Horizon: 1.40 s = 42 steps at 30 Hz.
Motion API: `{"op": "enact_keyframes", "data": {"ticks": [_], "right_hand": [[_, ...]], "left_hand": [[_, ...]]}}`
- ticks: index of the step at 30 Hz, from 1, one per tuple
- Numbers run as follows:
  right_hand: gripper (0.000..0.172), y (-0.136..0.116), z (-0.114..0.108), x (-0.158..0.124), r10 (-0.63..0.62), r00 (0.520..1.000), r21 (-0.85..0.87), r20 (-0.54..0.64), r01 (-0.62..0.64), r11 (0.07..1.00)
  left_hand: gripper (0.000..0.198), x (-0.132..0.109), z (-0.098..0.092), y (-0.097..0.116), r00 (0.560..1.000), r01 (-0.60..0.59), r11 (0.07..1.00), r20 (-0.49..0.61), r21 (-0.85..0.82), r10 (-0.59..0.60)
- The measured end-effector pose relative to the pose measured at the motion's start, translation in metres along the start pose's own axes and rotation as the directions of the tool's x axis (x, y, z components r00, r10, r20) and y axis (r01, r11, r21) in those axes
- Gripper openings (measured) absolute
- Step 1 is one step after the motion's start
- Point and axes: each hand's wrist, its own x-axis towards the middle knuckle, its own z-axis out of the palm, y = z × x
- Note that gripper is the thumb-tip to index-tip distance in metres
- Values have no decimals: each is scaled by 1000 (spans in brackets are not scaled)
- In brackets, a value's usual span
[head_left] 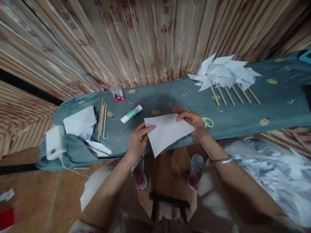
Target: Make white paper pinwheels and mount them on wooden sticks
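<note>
A sheet of white paper is held up between my two hands, over the front edge of the covered table. My left hand pinches its left edge, thumb on top. At the upper right edge my right hand grips the same sheet with thumb and fingers. Just beyond the sheet lies a glue stick with a green label. Scissors with light green handles rest beside my right hand, partly hidden by it.
Several paper pinwheels on wooden sticks lie at the back right. To the left are loose sticks, stacked paper, a small red box of metal pieces and a white power strip. A bag of paper pieces stands at right.
</note>
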Motion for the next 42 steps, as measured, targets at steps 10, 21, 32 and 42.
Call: {"op": "enact_keyframes", "data": {"ticks": [10,21,32,42], "right_hand": [[54,-15,2,-30,-367,907,-811,208,370,453],[48,-27,29,-66,-471,797,-880,379,467,82],[25,-1,-3,-61,-356,820,-771,448,556,311],[27,-1,-14,-46,-60,976,-616,210,179,767]], "left_hand": [[32,7,-14,-18,974,-132,875,-105,466,202],[18,1,-2,5,938,-295,806,-7,513,348],[17,-10,13,8,920,-393,811,200,434,338],[20,-12,16,6,982,-136,969,156,207,105]]}}
